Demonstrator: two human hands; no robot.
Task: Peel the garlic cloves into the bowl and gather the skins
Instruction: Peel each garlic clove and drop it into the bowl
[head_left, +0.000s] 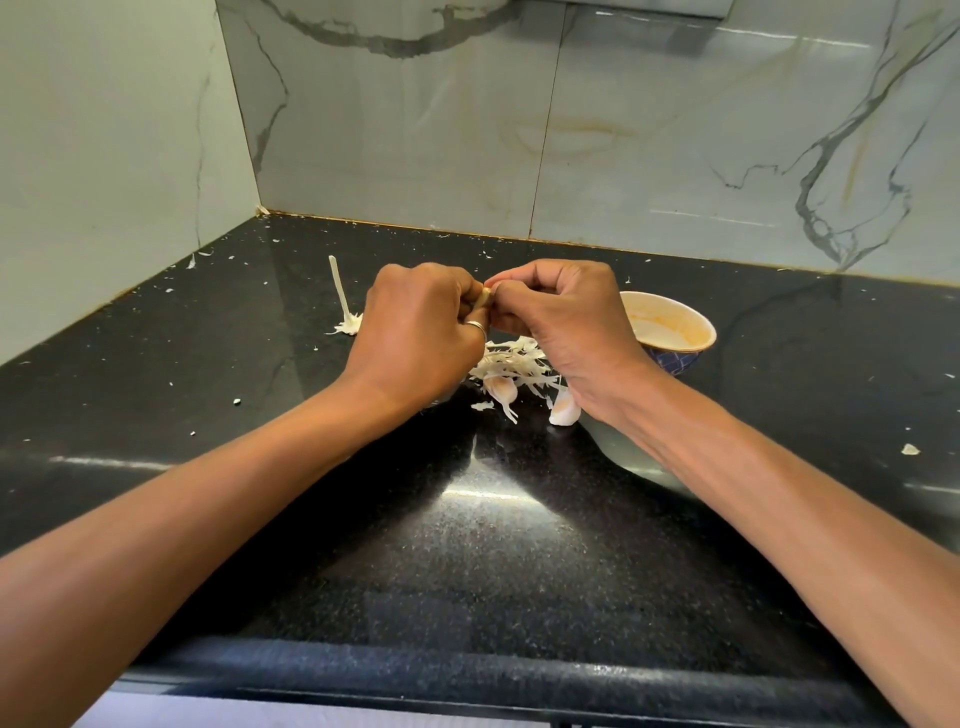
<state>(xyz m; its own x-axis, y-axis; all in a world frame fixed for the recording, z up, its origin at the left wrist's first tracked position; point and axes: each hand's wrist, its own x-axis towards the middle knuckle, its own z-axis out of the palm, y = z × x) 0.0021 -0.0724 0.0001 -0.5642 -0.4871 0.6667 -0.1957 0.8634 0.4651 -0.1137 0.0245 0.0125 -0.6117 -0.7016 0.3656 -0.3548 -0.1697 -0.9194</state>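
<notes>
Garlic clove (484, 297): long axis 1–7 o'clock, held in both grips | left hand (415, 332): curled round lower end | right hand (566, 322): pinching upper end | bowl (691, 332): 3 o'clock, nearer right hand | skins (514, 364): heaped at 6 o'clock on tabletop (493, 545)

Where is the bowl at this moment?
Head view: the bowl sits on the black counter right of centre, partly hidden behind the right hand, with the pile of skins to its left.
</notes>
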